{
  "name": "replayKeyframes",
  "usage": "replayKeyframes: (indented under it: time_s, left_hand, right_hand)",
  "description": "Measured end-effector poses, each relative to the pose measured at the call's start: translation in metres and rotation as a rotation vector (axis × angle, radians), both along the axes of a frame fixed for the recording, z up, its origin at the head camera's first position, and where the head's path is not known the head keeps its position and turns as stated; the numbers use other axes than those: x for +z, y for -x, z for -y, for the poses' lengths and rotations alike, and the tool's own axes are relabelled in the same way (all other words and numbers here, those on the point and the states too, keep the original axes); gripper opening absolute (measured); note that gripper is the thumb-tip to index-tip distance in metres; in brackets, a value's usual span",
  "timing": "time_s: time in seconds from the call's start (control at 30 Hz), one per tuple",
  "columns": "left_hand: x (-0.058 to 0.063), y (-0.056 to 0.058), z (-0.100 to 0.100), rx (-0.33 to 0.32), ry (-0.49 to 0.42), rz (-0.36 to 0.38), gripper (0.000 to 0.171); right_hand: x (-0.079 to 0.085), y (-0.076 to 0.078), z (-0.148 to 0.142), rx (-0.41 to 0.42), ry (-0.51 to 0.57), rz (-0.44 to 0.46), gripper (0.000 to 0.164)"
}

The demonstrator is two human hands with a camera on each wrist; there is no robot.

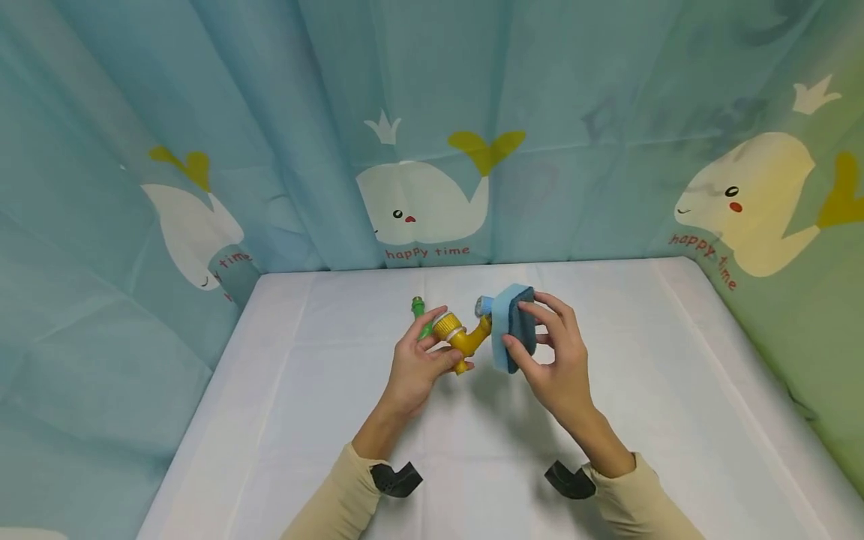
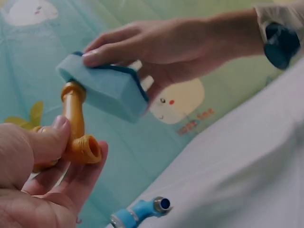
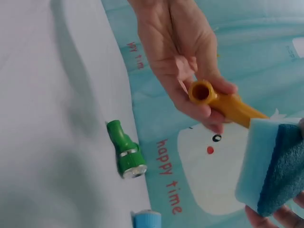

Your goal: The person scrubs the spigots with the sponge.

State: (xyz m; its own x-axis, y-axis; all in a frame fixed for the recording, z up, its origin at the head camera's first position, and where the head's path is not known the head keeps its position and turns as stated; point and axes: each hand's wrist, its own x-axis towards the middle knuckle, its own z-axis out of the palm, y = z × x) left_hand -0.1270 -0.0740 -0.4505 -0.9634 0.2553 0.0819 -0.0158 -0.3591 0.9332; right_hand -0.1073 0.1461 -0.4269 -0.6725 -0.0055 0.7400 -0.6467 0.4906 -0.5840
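Touching the blue scouring sponge (image 1: pixel 518 328) pinched by the right grip (image 1: pixel 562 360), the yellow pipe fitting (image 1: pixel 469 343) sits held in the left grip (image 1: pixel 418 369).

Left grip (image 3: pixel 178 59) holds a yellow fitting (image 3: pixel 232 108); blue sponge (image 3: pixel 259 161) against its end; green fitting (image 3: pixel 126 148) lies apart.

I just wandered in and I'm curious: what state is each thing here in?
Yellow fitting: gripped in the left hand, one end against the sponge.
Sponge: gripped in the right hand; wetness can't be told.
Green fitting: resting on the table, unheld.
Blue fitting: resting on the table, unheld.
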Motion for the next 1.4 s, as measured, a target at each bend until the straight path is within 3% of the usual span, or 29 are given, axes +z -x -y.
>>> replayKeyframes:
  time_s: [0.17,0.33,0.43,0.53,0.7,0.8,0.87,1.0,1.07,1.13,1.33,1.4]
  left_hand:
    - [-0.003,-0.001,0.001,-0.008,-0.022,0.02,0.069]
    - [0.0,-0.004,-0.001,0.073,0.083,-0.101,0.069]
    - [0.003,-0.006,0.0,0.135,0.12,-0.155,0.068]
    - [0.007,-0.006,0.001,0.171,0.15,-0.195,0.066]
    - [0.011,-0.005,0.001,0.159,0.198,-0.246,0.066]
    - [0.011,-0.005,0.002,0.154,0.201,-0.219,0.066]
    - [0.009,-0.005,0.003,0.161,0.211,-0.199,0.065]
    - [0.008,-0.005,0.005,0.147,0.211,-0.204,0.064]
    - [0.009,-0.005,0.006,0.132,0.212,-0.216,0.065]
    - [0.011,-0.006,0.008,0.116,0.215,-0.224,0.065]
    - [0.012,-0.005,0.009,0.09,0.234,-0.258,0.064]
    - [0.011,-0.005,0.009,0.088,0.245,-0.254,0.065]
  right_hand:
    - [-0.002,-0.001,-0.006,-0.018,0.019,0.035,0.06]
    - [0.0,0.0,-0.007,-0.032,-0.047,-0.005,0.057]
    - [0.0,0.004,-0.011,-0.115,-0.14,-0.013,0.055]
    - [0.002,0.004,-0.014,-0.149,-0.152,-0.03,0.05]
    - [0.007,0.003,-0.011,-0.091,-0.256,-0.125,0.041]
    - [0.008,0.008,-0.013,-0.12,-0.307,-0.121,0.04]
    - [0.009,0.01,-0.018,-0.095,-0.241,-0.058,0.042]
    - [0.019,0.014,-0.031,0.161,-0.095,0.181,0.049]
    - [0.023,0.019,-0.04,0.261,-0.088,0.332,0.047]
    - [0.025,0.023,-0.048,0.3,-0.13,0.427,0.044]
    - [0.024,0.024,-0.053,0.419,-0.065,0.51,0.041]
    - [0.021,0.023,-0.053,0.418,-0.075,0.522,0.041]
